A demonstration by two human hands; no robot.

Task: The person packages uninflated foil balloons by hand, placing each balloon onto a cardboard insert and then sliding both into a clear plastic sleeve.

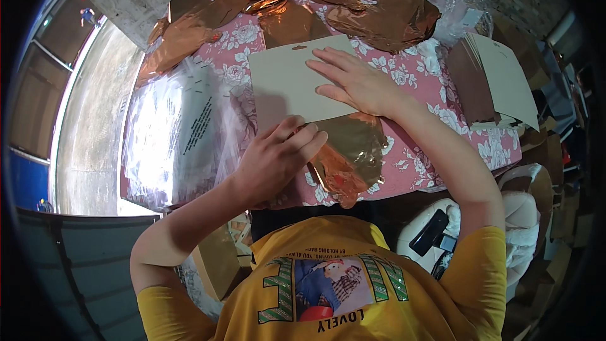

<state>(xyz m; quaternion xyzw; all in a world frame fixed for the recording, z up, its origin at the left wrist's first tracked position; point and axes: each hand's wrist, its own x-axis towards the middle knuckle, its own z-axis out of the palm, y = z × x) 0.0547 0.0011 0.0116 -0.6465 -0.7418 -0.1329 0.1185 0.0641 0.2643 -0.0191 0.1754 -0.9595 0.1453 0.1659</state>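
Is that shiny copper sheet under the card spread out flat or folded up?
Folded, or at least crumpled: the copper foil sheet shows creases and bent edges below the beige card, where the left hand grips it.

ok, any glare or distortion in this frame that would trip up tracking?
Head view: strong glare on the clear plastic bags at left and on the copper foil under the left hand; fisheye bends the table edge, corners black. The right hand on the beige card is sharp and evenly lit.
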